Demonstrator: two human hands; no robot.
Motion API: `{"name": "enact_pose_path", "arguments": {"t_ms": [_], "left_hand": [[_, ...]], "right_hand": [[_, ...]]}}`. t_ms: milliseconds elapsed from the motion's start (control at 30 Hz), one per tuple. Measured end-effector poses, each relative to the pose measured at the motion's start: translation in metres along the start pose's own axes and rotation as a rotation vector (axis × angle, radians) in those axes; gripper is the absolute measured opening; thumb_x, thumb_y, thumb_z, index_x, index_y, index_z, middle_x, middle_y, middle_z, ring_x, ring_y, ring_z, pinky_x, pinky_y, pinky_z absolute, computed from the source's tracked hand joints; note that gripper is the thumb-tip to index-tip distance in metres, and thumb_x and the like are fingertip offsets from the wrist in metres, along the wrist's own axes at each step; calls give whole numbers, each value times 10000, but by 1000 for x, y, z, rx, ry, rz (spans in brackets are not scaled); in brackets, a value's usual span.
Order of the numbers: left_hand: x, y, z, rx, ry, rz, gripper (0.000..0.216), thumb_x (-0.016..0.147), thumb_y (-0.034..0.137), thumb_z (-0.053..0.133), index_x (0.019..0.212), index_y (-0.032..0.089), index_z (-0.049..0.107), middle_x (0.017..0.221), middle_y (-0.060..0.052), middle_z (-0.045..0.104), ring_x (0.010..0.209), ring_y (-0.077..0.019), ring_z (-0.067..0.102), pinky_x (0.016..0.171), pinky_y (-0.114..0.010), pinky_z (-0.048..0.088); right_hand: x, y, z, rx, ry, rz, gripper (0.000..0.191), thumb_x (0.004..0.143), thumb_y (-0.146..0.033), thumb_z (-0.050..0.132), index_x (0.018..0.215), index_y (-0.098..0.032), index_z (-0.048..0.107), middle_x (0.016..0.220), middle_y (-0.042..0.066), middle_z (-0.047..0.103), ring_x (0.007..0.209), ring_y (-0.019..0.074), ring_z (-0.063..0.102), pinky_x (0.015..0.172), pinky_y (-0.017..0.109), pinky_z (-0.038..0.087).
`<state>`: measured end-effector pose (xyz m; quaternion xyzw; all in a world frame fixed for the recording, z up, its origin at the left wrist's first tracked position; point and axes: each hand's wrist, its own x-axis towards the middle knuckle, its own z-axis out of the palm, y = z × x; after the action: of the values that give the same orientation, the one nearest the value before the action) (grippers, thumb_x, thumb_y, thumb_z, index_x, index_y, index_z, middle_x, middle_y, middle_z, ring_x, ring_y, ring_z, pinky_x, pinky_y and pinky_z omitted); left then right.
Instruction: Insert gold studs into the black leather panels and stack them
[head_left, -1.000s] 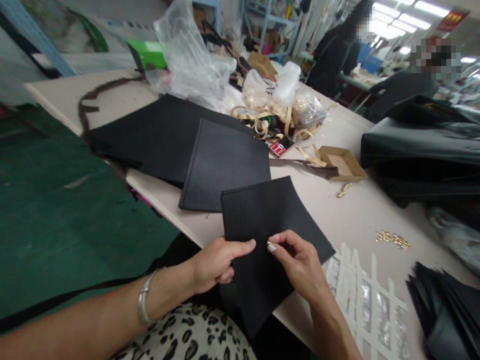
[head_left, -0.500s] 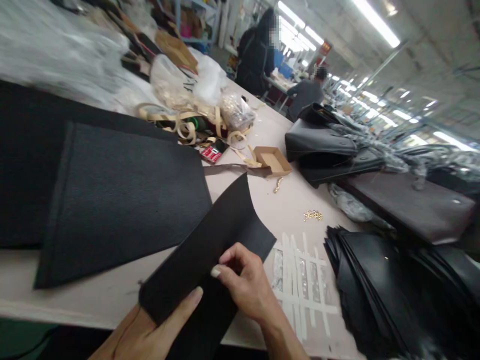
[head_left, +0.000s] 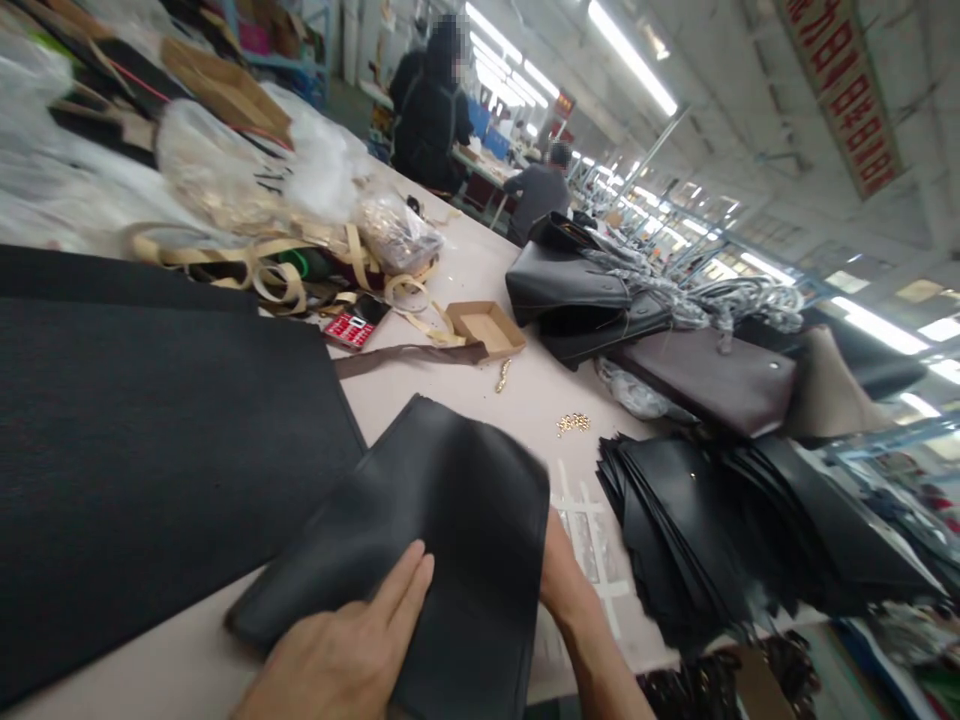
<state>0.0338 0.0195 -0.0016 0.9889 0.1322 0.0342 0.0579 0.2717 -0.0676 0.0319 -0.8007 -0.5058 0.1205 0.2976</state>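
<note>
A black leather panel (head_left: 457,500), bent across its middle, is raised over the front of the table with its smooth side up. My left hand (head_left: 360,630) rests on this panel from the near side, two fingers stretched out flat against its surface; the thumb does not show. On the panel's right side my right hand (head_left: 553,560) reaches in behind the edge, so only the wrist and forearm show plainly. Its fingers are hidden by the leather. A larger black sheet (head_left: 165,460) lies flat to the left.
Small gold metal pieces (head_left: 574,423) lie beyond the panel, near a cardboard tray (head_left: 487,330). A stack of black leather panels (head_left: 675,530) and finished-looking bags (head_left: 577,290) line the right. Tape strips (head_left: 596,540) mark the table. Two people are farther back.
The panel has been turned over, from its matte side to its smooth side. My right hand has gone from above it to behind its right edge. The view has swung right.
</note>
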Motion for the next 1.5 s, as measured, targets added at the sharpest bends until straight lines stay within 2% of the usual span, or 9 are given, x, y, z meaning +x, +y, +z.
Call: {"name": "enact_pose_path", "arguments": {"t_ms": [100,200,367,633,800,967,1300,1400,1500], "left_hand": [[4,15,7,84,-60,-19,794,643,-77,398,1398,119,542,1496,-188,433,618,-181,698,560,-324,623],[7,21,9,87,-47,-20,782,657,-81,386,1397,118,543,1482,-191,448,650,-177,708,606,-318,633],[18,35,7,92,-58,-74,751,679,-62,407,1395,114,548,1462,-205,480,647,-192,711,590,-333,627],[8,44,-4,-149,-121,-163,714,773,189,626,1460,92,459,1583,-186,282,928,-256,719,809,-400,625],[1,37,-17,-160,-137,-182,686,874,412,644,1458,102,462,1564,-169,358,848,-250,717,741,-422,624],[2,23,-25,-137,-119,-46,747,871,525,644,1460,106,455,1550,-147,401,848,-247,712,712,-405,610],[-13,17,-2,-137,107,-7,659,878,530,617,1378,108,540,1489,-103,516,813,-210,665,651,-370,544],[-14,16,1,-142,152,-1,638,873,527,623,1349,106,561,1453,-102,556,812,-204,656,642,-359,526],[-14,15,1,-145,169,-2,648,869,542,626,1347,111,556,1440,-96,568,810,-198,647,646,-355,513]], "right_hand": [[23,43,-31,-364,57,141,313,901,-183,490,1109,-150,721,1031,99,747,926,212,688,852,299,511],[54,80,-55,-476,106,235,357,895,-157,483,1172,-96,700,1097,154,743,994,239,693,916,323,488],[95,106,-61,-632,21,264,327,913,-166,495,1125,-142,742,1090,150,753,1019,236,698,921,302,476],[136,113,-60,-790,-146,360,236,842,-138,581,986,-81,759,996,203,753,1002,286,705,865,370,515],[152,120,-61,-873,-198,410,311,791,-150,589,1030,-35,752,1037,281,725,1000,362,703,792,364,529],[155,114,-56,-925,-212,437,364,767,-155,571,1059,-19,741,1038,284,724,994,365,708,780,370,539],[146,107,-64,-885,-192,484,304,693,-99,596,924,-10,772,946,313,725,976,419,701,751,394,520],[131,92,-66,-757,-195,455,269,718,-126,589,890,-58,785,860,235,749,941,374,717,768,377,525],[94,61,-46,-548,-236,372,345,829,-252,538,1071,-136,755,842,104,765,824,238,736,736,296,542]]}}
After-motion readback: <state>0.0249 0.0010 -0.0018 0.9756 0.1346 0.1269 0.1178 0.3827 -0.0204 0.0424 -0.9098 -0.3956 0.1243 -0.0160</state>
